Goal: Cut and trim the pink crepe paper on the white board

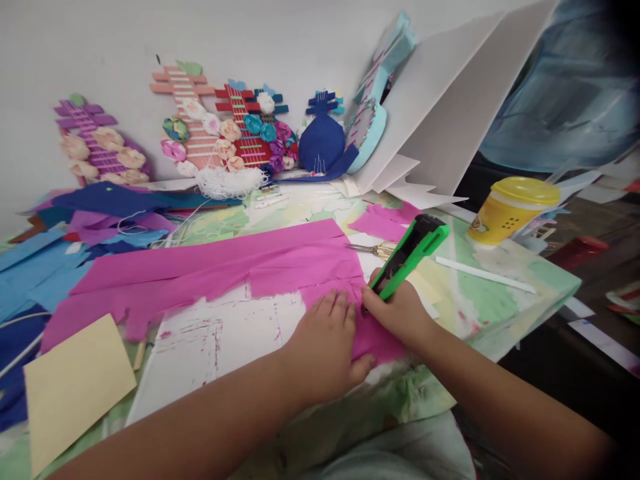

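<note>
The right hand (400,313) closes around one green cutter (411,257), its lower end at one large magenta sheet (327,263), while the left hand (327,347) presses flat on that sheet, fingers extended. Just beyond the cutter lies one pair of scissors (383,250), partly hidden behind it, with one white strip (485,275) to the right. Farther out stand one yellow-lidded cup (510,213) and, along the wall, several decorated instrument shapes (187,127).

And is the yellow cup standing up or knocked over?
Standing up: the yellow cup sits on its base, with its lid on top.
</note>
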A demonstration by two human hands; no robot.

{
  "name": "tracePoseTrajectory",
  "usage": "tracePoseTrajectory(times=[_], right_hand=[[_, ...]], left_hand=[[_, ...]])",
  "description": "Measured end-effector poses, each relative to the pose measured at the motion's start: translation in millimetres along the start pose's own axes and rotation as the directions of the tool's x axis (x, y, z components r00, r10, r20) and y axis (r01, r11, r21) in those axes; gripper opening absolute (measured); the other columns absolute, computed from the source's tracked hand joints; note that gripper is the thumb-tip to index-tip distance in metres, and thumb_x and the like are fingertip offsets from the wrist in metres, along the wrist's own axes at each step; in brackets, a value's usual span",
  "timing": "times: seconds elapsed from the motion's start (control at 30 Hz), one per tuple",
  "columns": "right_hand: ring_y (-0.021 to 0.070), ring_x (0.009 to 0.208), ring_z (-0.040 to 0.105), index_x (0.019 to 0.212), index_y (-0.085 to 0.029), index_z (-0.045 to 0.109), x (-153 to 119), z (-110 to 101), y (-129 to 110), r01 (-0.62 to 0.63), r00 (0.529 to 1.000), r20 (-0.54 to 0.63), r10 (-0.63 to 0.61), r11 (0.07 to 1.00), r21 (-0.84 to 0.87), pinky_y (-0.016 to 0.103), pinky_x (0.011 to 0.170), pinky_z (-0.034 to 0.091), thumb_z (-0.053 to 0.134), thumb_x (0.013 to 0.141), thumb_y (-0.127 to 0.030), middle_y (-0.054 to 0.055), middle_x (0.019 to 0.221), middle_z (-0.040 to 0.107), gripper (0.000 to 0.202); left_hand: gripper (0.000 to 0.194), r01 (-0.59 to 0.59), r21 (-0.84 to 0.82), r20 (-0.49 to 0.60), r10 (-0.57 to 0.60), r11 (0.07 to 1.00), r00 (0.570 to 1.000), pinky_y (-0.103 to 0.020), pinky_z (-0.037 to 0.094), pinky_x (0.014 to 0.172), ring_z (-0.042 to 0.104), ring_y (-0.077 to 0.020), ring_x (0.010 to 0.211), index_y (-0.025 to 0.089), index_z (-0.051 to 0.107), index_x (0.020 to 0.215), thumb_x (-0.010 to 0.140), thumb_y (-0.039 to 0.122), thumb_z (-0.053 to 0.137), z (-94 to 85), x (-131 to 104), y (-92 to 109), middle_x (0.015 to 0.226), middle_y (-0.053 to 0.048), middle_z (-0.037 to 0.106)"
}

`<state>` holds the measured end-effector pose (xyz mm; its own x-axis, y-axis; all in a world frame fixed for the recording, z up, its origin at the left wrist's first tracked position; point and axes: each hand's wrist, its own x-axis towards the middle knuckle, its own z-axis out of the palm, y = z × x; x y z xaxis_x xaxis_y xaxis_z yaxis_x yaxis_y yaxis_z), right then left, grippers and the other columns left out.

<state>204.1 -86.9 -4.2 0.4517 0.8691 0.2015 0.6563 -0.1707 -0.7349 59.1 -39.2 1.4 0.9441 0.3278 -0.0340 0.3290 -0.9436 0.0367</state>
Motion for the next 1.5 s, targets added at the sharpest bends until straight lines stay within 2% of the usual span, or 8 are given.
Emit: tracePoseTrajectory(times=[0.2, 0.3, 0.43, 0.53, 0.67, 0.83, 1.17, 1.5], right_hand=[[0.0132, 0.055, 0.051, 0.057, -0.019, 0.045, 0.8, 0.6, 1.2, 0.021, 1.000, -0.014, -0.021, 1.000, 0.005, 0.024, 0.053, 0.037, 0.043, 0.072, -0.032, 0.000, 0.054, 0.054, 0.020], [0.0131, 0.055, 0.050, 0.056, -0.019, 0.045, 1.9, 0.3, 1.0, 0.023, 1.000, 0.000, -0.023, 1.000, 0.018, 0.024, 0.053, 0.037, 0.043, 0.072, -0.032, -0.001, 0.054, 0.054, 0.021], [0.0130, 0.056, 0.050, 0.056, -0.019, 0.045, 2.7, -1.1, 2.3, 0.042, 0.998, -0.041, -0.039, 0.996, 0.073, 0.025, 0.055, 0.038, 0.046, 0.071, -0.032, -0.002, 0.054, 0.052, 0.020], [0.0127, 0.056, 0.051, 0.059, -0.019, 0.045, 1.8, -2.6, 4.0, -0.007, 0.998, -0.061, 0.021, 0.976, 0.218, 0.024, 0.055, 0.039, 0.047, 0.071, -0.033, -0.003, 0.054, 0.052, 0.018], [0.0130, 0.052, 0.053, 0.060, -0.019, 0.044, -0.4, -3.3, 4.1, -0.099, 0.995, 0.001, 0.104, 0.944, 0.314, 0.023, 0.050, 0.039, 0.048, 0.071, -0.035, -0.003, 0.051, 0.052, 0.020], [0.0112, 0.049, 0.050, 0.056, -0.019, 0.042, -0.9, -2.8, 1.6, -0.074, 0.997, -0.009, 0.079, 0.957, 0.281, 0.022, 0.047, 0.037, 0.049, 0.069, -0.032, -0.004, 0.048, 0.049, 0.020], [0.0085, 0.044, 0.038, 0.053, -0.020, 0.035, -1.5, -1.7, 0.1, 0.104, 0.994, 0.021, -0.104, 0.995, -0.008, 0.023, 0.045, 0.029, 0.050, 0.067, -0.033, -0.006, 0.044, 0.038, 0.024], [0.0102, 0.051, 0.045, 0.054, -0.019, 0.038, 2.9, -4.8, 3.9, -0.023, 0.998, -0.048, 0.034, 0.977, 0.214, 0.023, 0.051, 0.035, 0.051, 0.071, -0.040, -0.005, 0.049, 0.043, 0.030]], left_hand=[[0.075, -0.009, 0.025, -0.014, 0.009, 1.000, 1.000, -0.044, 0.019, 0.101, 0.025, -0.0358, 0.124, -0.004, 0.033, 0.128, 0.081, 0.055, 0.029, 1.8, -0.4, 0.4, 0.133, -0.025, 0.030], [0.075, -0.010, 0.030, -0.016, 0.010, 1.000, 1.000, -0.045, 0.020, 0.100, 0.025, -0.0365, 0.124, -0.004, 0.033, 0.128, 0.081, 0.054, 0.029, 2.7, -0.5, 0.4, 0.133, -0.027, 0.030], [0.075, -0.014, 0.035, -0.025, 0.015, 0.999, 1.000, -0.044, 0.019, 0.101, 0.025, -0.0359, 0.124, -0.004, 0.032, 0.129, 0.081, 0.054, 0.030, 2.6, -0.8, 0.3, 0.133, -0.026, 0.030], [0.075, -0.019, 0.044, -0.019, 0.020, 0.999, 1.000, -0.045, 0.020, 0.100, 0.025, -0.0359, 0.124, -0.004, 0.032, 0.129, 0.081, 0.054, 0.030, 1.5, -0.9, 0.2, 0.133, -0.026, 0.030], [0.075, -0.022, 0.053, -0.011, 0.023, 0.998, 1.000, -0.044, 0.020, 0.100, 0.025, -0.0367, 0.124, -0.004, 0.034, 0.128, 0.081, 0.054, 0.030, 1.1, -0.9, 0.0, 0.133, -0.027, 0.030], [0.076, -0.025, 0.057, -0.019, 0.026, 0.998, 0.999, -0.045, 0.020, 0.101, 0.026, -0.0369, 0.123, -0.004, 0.034, 0.128, 0.081, 0.055, 0.030, 2.6, -0.8, -0.6, 0.132, -0.027, 0.031], [0.075, -0.014, 0.028, -0.058, 0.016, 0.999, 0.998, -0.045, 0.023, 0.098, 0.030, -0.0365, 0.122, -0.002, 0.036, 0.127, 0.079, 0.055, 0.035, 1.8, -0.5, -0.5, 0.131, -0.025, 0.034], [0.075, -0.026, 0.074, -0.042, 0.029, 0.997, 0.999, -0.045, 0.021, 0.099, 0.028, -0.0366, 0.123, -0.003, 0.035, 0.127, 0.081, 0.055, 0.029, 4.5, 0.2, -1.4, 0.132, -0.026, 0.033]])
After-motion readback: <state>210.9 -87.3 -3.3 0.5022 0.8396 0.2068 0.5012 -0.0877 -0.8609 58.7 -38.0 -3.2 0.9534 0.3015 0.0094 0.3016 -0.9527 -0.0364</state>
